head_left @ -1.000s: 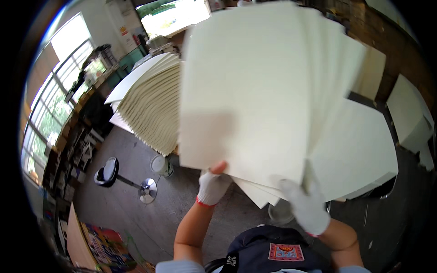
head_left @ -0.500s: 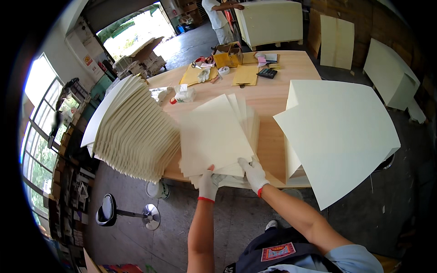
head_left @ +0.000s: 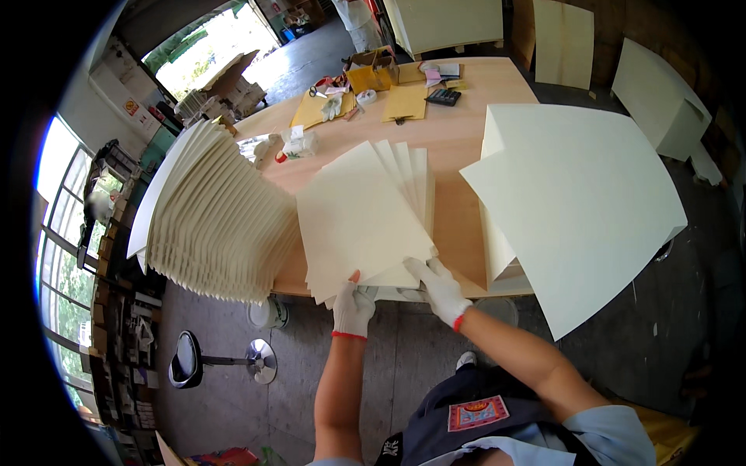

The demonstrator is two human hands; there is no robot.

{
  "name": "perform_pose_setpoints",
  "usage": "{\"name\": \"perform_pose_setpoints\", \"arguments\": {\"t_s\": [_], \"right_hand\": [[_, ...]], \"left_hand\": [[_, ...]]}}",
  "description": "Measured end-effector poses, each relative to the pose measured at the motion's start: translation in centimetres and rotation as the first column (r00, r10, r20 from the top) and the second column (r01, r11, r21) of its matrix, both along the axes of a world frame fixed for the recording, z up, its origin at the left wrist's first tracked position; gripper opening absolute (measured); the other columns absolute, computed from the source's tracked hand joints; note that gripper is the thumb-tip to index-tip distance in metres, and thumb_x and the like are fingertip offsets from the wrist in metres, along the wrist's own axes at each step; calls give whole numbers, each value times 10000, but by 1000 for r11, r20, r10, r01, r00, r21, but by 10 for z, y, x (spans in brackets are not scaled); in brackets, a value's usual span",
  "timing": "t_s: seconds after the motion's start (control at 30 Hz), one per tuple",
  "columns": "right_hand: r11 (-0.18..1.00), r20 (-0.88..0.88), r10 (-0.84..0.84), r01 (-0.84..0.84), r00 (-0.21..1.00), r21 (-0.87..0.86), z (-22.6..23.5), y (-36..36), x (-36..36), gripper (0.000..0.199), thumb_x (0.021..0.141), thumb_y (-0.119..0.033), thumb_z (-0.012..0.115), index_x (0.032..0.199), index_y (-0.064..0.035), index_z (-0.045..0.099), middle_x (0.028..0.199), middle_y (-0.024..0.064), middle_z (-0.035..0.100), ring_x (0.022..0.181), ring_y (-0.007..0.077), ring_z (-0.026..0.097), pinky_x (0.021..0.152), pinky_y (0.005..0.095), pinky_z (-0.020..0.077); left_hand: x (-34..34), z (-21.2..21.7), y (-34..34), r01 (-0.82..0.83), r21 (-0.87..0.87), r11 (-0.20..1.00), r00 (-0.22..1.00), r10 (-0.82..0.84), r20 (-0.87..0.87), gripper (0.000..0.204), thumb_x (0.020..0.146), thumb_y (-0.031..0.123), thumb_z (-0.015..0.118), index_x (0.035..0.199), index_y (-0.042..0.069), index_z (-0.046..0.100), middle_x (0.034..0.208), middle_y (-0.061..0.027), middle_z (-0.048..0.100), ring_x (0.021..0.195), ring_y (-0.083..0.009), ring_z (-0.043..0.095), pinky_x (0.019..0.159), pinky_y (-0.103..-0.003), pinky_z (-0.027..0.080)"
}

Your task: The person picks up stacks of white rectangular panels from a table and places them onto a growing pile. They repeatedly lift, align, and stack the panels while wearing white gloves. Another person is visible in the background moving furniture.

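Several cream paper sheets (head_left: 357, 210) lie in front of me, fanned over a pile on the table. My left hand (head_left: 354, 311), in a white glove with a red cuff, is closed on their near edge, its bare thumb tip on top. My right hand (head_left: 441, 292), gloved the same way, grips the near right corner with its thumb above and fingers below. Left of these sheets stands a tall pile of cream sheets in many wavy layers (head_left: 221, 210). On the right, a pile of larger pale sheets (head_left: 583, 186) has its top sheet turned askew, overhanging the table's near edge.
The wooden table (head_left: 454, 175) carries yellow envelopes (head_left: 406, 103), a calculator (head_left: 444, 97), a cardboard box (head_left: 371, 71), scissors (head_left: 315, 92), tape (head_left: 366, 97) and a plastic-wrapped pack (head_left: 300, 143). A stool (head_left: 185, 359) and bucket (head_left: 268, 314) stand near its front left. Another person (head_left: 357, 23) stands beyond.
The sheets under the top one now show more spread edges at the far right. My right hand has shifted slightly right, its fingers further below the corner. The whole view has tilted a little.
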State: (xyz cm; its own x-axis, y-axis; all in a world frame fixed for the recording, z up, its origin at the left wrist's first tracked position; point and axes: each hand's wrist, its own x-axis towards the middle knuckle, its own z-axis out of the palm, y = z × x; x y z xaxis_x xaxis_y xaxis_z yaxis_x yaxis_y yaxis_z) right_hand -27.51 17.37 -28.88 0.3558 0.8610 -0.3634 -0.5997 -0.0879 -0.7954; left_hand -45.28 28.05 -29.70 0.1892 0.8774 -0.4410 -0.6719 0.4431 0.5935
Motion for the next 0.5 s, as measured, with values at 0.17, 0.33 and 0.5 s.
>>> {"name": "perform_pose_setpoints", "arguments": {"t_s": [0.17,0.33,0.5], "right_hand": [[970,-78,210,-218,975,-104,9,-103,24,533,1044,-298,678,1465,-9,526,1172,162,714,997,230,740,865,347,617],[930,-114,178,-205,977,-306,-42,-198,52,433,1063,-294,646,1424,-71,560,1144,148,728,898,215,747,787,334,621],[917,-144,12,-68,990,-393,-62,-242,56,361,1068,-280,635,1366,-84,578,1064,125,732,831,201,738,725,322,614]], "left_hand": [[8,10,-10,-81,1,997,996,81,-31,249,986,-26,546,1229,-65,578,1345,-177,583,1265,-362,605,1102,-572,529],[-1,-10,-3,-105,-26,994,994,105,-20,232,986,-43,541,1209,-61,602,1358,-172,588,1255,-346,604,1093,-543,535],[-7,-16,0,-123,-47,991,992,121,-39,176,1023,-6,548,1173,-23,639,1325,-140,625,1253,-272,607,1092,-448,537]]}}
